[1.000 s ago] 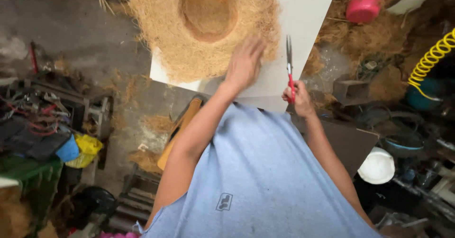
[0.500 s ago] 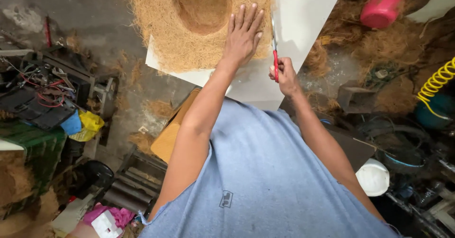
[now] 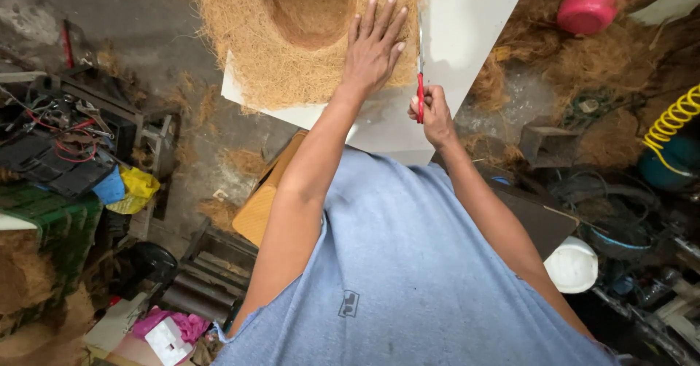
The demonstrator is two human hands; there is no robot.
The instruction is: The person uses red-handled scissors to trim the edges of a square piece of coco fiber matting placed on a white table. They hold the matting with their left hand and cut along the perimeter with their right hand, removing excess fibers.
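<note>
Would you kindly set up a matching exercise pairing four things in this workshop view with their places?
Things:
1. left hand
2. red-handled scissors
3. pink plastic tub
4. yellow coiled hose

Places:
A. far right edge
B. top right, among loose fibre
C. flat on the round straw-coloured fibre mat
D. gripped in the right hand

Pairs: 1-C, 2-D, 3-B, 4-A

Rough, matt fibre mat [image 3: 255, 52] lies on a smooth white board [image 3: 467, 23]; scissors [image 3: 420, 82] have glossy red plastic handles.
</note>
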